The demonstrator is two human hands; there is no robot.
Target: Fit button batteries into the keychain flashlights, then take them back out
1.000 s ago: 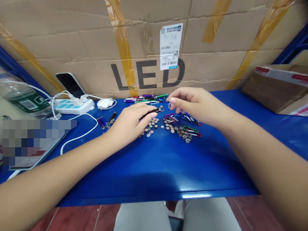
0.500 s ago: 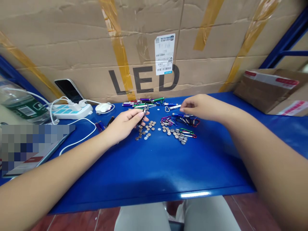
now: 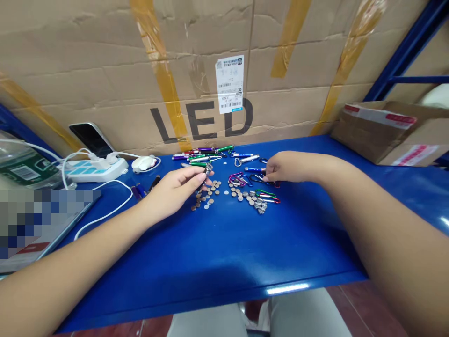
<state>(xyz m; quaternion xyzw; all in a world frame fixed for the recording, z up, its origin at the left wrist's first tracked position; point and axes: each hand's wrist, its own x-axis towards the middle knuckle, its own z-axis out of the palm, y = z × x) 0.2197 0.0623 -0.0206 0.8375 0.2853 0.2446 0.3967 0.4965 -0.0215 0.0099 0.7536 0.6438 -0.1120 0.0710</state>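
Note:
In my left hand (image 3: 177, 187) is a small dark flashlight (image 3: 208, 168), its silver end up between thumb and fingers. My right hand (image 3: 286, 167) is lowered over a cluster of carabiners, its fingertips pinched at a black carabiner (image 3: 257, 179); the fingers partly hide it. Left of that lies a pink carabiner (image 3: 238, 179), and a blue flashlight (image 3: 255, 170) is just behind. Green and red carabiners (image 3: 265, 193) lie nearer to me. Button cells (image 3: 212, 188) are scattered below my left hand, with more button cells (image 3: 251, 199) to the right.
Several coloured flashlights (image 3: 201, 150) lie along the back, by a cardboard box (image 3: 196, 61). A white power strip (image 3: 94, 172), phone (image 3: 91, 139), cables and bottle (image 3: 28, 164) stand at the left. A smaller carton (image 3: 379, 133) sits at the right on the blue table (image 3: 224, 262).
My right hand has come down onto the carabiners, fingertips now at the black one. My left hand keeps the dark flashlight. The camera view has shifted slightly.

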